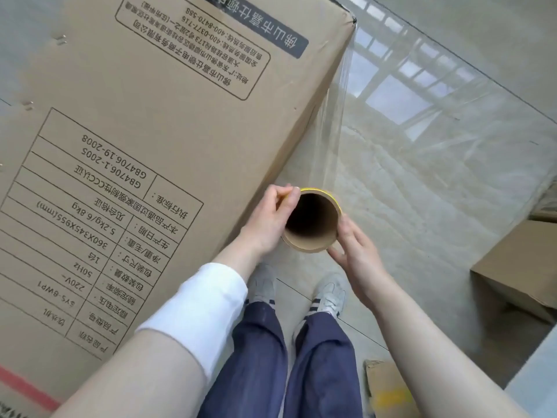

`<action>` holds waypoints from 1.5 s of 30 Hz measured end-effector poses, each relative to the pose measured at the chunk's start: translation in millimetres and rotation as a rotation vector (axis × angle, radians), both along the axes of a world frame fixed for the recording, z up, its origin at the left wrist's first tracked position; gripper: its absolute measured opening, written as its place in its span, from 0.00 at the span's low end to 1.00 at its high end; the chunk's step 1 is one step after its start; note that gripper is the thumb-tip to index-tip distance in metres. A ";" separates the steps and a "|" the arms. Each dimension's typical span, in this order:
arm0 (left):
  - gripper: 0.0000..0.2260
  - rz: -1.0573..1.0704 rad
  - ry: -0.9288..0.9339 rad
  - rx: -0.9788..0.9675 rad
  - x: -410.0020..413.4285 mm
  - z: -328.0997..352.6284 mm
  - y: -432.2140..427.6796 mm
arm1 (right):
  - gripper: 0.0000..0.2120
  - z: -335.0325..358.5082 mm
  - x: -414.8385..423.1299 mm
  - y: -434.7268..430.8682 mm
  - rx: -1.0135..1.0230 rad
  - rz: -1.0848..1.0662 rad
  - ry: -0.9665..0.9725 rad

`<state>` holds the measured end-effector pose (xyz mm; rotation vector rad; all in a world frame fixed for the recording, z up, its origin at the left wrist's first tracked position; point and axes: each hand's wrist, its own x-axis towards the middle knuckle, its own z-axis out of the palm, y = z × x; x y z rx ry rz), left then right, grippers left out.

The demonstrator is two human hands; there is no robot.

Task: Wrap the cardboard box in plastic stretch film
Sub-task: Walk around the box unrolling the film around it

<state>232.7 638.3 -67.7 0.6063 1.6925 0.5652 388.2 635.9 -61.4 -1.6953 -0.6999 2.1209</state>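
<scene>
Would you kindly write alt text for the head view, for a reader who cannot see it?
The left hand and right hand hold a stretch film roll upright beside a large cardboard box; clear film runs from the roll to the box's far corner.

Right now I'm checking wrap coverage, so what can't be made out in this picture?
Head view only:
- cardboard box: its ends, cut off by the frame edges.
- film roll: its length and the film left, seen end-on behind its own core mouth.
- right hand: fingertips, hidden under the film roll.
</scene>
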 end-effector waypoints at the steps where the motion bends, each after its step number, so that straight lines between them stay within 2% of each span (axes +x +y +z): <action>1: 0.11 0.055 0.031 0.002 2.6 1.6 -6.7 | 0.25 1.0 -5.2 -12.4 0.001 -0.071 -0.014; 3: 0.11 0.185 0.043 -0.001 14.6 4.4 -28.8 | 0.18 2.8 -13.9 -27.6 0.007 -0.168 -0.094; 5: 0.15 0.335 0.001 -0.018 29.1 6.1 -54.2 | 0.14 3.7 -15.4 -28.5 0.034 -0.162 -0.192; 7: 0.16 0.471 -0.085 -0.026 42.3 11.0 -75.4 | 0.17 4.5 -9.3 -23.3 0.104 0.005 -0.262; 10: 0.18 0.540 -0.222 -0.004 57.2 18.5 -99.6 | 0.21 10.1 4.0 -21.4 0.206 0.376 -0.340; 13: 0.17 0.456 -0.253 -0.029 60.3 22.1 -112.5 | 0.17 18.2 13.4 -20.3 0.206 0.446 -0.363; 14: 0.17 0.388 -0.207 -0.063 55.4 21.2 -110.7 | 0.17 18.3 14.4 -20.2 0.198 0.456 -0.373; 17: 0.16 0.017 0.093 -0.157 28.7 11.9 -91.7 | 0.14 17.7 10.7 -21.6 0.191 0.446 -0.341; 19: 0.18 -0.057 0.067 -0.084 12.9 7.5 -71.5 | 0.12 16.8 5.0 -24.3 0.192 0.398 -0.276; 22: 0.23 -0.112 -0.120 0.013 7.5 4.1 -60.5 | 0.12 14.8 -1.1 -44.3 0.060 0.152 -0.109; 24: 0.30 -0.207 -0.114 0.024 5.7 -3.7 -66.5 | 0.18 11.1 -3.2 -64.5 0.027 -0.026 -0.080; 26: 0.35 -0.212 -0.061 0.042 4.8 -7.6 -80.1 | 0.22 5.1 -6.6 -81.6 0.058 -0.125 -0.115; 28: 0.34 -0.092 -0.022 0.069 10.9 -6.4 -99.9 | 0.23 2.5 -12.4 -88.8 0.113 -0.150 -0.213; 30: 0.29 0.128 -0.007 0.101 21.0 -2.0 -122.9 | 0.23 -0.7 -12.8 -91.4 0.186 -0.041 -0.318; 32: 0.29 0.346 0.010 0.102 31.8 4.5 -146.7 | 0.13 4.2 -14.7 -91.0 0.232 0.130 -0.347; 34: 0.27 0.520 -0.031 0.011 42.2 11.6 -171.1 | 0.11 10.5 -19.1 -88.9 0.241 0.321 -0.340; 36: 0.21 0.606 -0.125 -0.116 49.4 17.0 -188.3 | 0.10 13.1 -22.8 -88.3 0.253 0.427 -0.333; 38: 0.20 0.520 -0.104 -0.127 40.5 20.7 -190.5 | 0.13 13.1 -27.2 -89.2 0.249 0.469 -0.348; 41: 0.18 0.283 0.024 -0.027 8.0 18.2 -164.5 | 0.11 14.1 -26.5 -89.1 0.262 0.487 -0.372; 45: 0.22 -0.227 -0.134 0.069 -23.0 8.9 -125.6 | 0.13 5.3 -24.2 -101.4 0.202 0.334 -0.208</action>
